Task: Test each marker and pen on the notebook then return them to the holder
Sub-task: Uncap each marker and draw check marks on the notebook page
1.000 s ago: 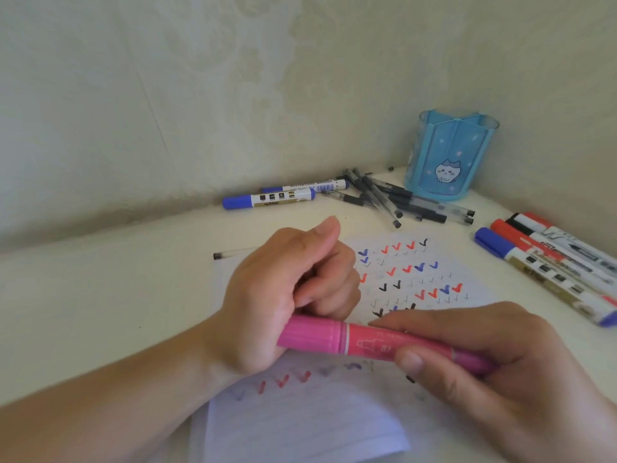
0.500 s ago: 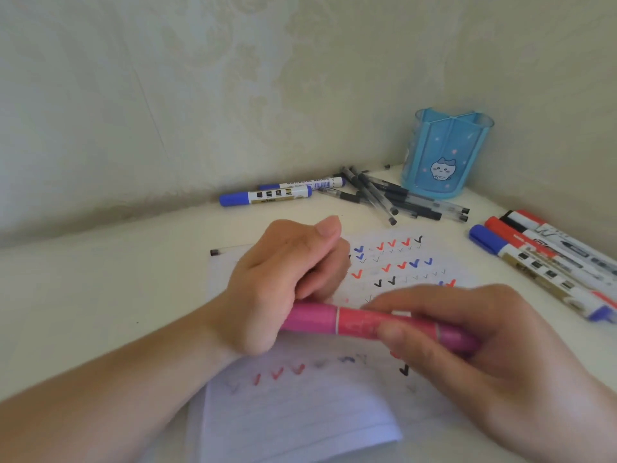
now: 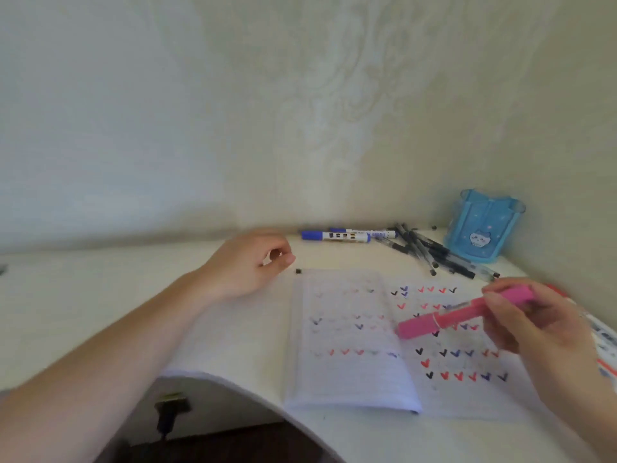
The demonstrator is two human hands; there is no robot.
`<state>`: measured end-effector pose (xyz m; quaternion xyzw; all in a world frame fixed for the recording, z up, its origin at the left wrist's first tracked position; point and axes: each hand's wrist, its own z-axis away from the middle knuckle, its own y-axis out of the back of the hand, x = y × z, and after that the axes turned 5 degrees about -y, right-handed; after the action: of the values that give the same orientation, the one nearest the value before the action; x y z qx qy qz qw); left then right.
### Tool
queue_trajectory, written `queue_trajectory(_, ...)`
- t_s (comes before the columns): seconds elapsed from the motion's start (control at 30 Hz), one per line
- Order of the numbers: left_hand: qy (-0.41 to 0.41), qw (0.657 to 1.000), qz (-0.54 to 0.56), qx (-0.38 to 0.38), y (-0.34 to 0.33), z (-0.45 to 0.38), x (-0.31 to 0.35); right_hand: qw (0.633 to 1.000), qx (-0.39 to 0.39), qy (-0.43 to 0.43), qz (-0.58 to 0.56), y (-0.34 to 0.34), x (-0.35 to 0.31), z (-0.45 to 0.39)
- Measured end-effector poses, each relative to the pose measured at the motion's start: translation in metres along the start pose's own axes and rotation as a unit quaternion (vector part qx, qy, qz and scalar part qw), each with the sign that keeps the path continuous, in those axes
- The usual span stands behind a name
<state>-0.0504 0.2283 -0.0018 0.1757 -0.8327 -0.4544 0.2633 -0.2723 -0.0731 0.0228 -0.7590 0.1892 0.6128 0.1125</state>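
My right hand (image 3: 534,325) grips a pink marker (image 3: 444,319), held tilted above the open notebook (image 3: 350,379), its capped pink end pointing down and left. The notebook pages carry rows of red, blue and black check marks. My left hand (image 3: 248,265) rests on the table left of the notebook, fingers loosely curled with nothing in them. The blue holder (image 3: 484,225) with a cat picture stands at the back right corner. Two blue markers (image 3: 337,236) and a pile of black pens (image 3: 430,252) lie near it.
Several markers (image 3: 604,342) lie at the right edge, mostly hidden behind my right hand. A small black cap (image 3: 298,271) sits by the notebook's top left corner. The curved table edge (image 3: 233,382) runs along the front left, with a dark gap and a plug below. Walls close the back and right.
My left hand let go of the pink marker and moved up and left onto the table. My right hand carried the marker to the right. The view shifted, showing more notebook.
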Motion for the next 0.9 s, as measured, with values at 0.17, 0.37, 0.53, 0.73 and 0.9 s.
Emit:
queue_trajectory(0.17, 0.112, 0.981, -0.154, -0.036, 0.081, 0.138, -0.082, 0.999, -0.027, -0.044, -0.014, -0.042, -0.027, -0.012)
queue_trajectory(0.37, 0.232, 0.956, -0.178, 0.020, 0.139, 0.257, -0.108, 0.990, -0.143, -0.012, -0.015, -0.159, -0.046, -0.024)
queue_trajectory(0.53, 0.301, 0.938, -0.157, 0.074, 0.152, 0.315, -0.106, 0.955, -0.289, 0.039, 0.057, -0.247, -0.054, 0.009)
queue_trajectory(0.73, 0.310, 0.942, -0.109, 0.070, 0.161, 0.321, -0.097, 0.912, -0.365, 0.064, 0.176, -0.290, -0.050, 0.034)
queue_trajectory(0.9, 0.316, 0.937, -0.135, 0.064, 0.167, 0.308, -0.098, 0.929, -0.324, 0.088, 0.155, -0.278, -0.052, 0.032)
